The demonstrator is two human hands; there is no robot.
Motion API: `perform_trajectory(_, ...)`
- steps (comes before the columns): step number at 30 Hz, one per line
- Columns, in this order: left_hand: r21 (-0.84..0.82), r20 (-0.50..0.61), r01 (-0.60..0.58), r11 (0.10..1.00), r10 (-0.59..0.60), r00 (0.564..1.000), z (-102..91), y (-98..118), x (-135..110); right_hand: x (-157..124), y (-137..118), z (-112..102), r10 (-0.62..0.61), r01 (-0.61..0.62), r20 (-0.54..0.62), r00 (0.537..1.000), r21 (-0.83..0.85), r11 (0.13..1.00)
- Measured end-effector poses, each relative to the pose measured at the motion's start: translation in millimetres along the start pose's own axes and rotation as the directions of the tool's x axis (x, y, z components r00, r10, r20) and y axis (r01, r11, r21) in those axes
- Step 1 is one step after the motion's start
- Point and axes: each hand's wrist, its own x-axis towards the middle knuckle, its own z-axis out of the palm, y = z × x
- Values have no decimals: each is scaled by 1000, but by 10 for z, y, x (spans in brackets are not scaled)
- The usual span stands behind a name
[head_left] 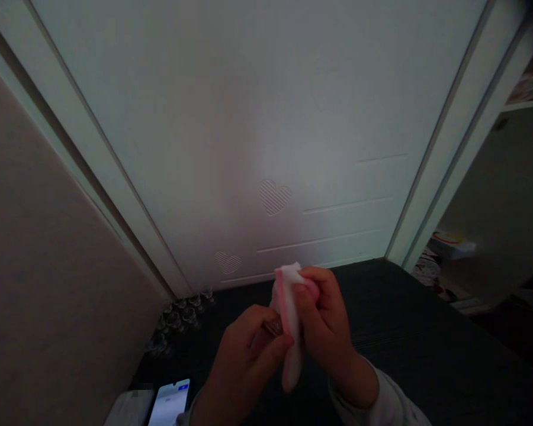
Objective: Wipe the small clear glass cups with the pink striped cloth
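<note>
A pink and white cloth [293, 349] is held up in front of me, over the dark table, with its lower end hanging down. My right hand [326, 319] pinches it from the right, thumb on the near side and fingers behind. On the other side, my left hand [249, 355] closes its thumb and fingers at the cloth's pink edge. Between those left fingers shows a small shiny thing [273, 325], perhaps glass; most of it is hidden and its kind is unclear.
Several small clear glasses [175, 319] stand at the table's back left, by the wall. A lit phone [169, 405] lies at the front left beside a pale object [131, 408]. Behind the dark tabletop [400, 331] rises a white panel [231, 148] with heart patterns. Shelves are at right.
</note>
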Motion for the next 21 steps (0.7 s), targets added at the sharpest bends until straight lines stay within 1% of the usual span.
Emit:
perform_trajectory(4, 78, -42, -41, 996, 44, 998, -1, -2, 4, -45, 58, -12, 33, -33, 4, 999, 25, 999)
perform_trajectory(7, 106, -74, -59, 993, 67, 995, -37, 1, 4, -66, 63, -25, 80, -86, 63, 995, 110, 990)
perform_trajectory(9, 111, -76, -64, 992, 72, 994, -67, 6, 2, -67, 55, -34, 104, -117, 89, 991, 156, 981)
perform_trajectory(12, 130, -86, -73, 989, 85, 993, -100, 11, -11, -57, 49, -51, 114, -126, 82, 990, 160, 979)
perform_trajectory(14, 164, -110, -91, 982, 110, 988, -108, 9, -22, -47, 52, -66, 98, -109, 83, 992, 142, 984)
perform_trajectory(17, 289, -158, -160, 944, 212, 965, -99, 8, -25, -33, 56, -87, 51, -62, 110, 993, 106, 992)
perform_trajectory(19, 415, -168, -225, 882, 317, 933, -88, 7, -17, -23, 53, -92, 21, -31, 131, 991, 72, 997)
perform_trajectory(21, 538, -159, -277, 796, 419, 894, -81, 4, -6, -14, 47, -88, 1, -6, 149, 989, 35, 999)
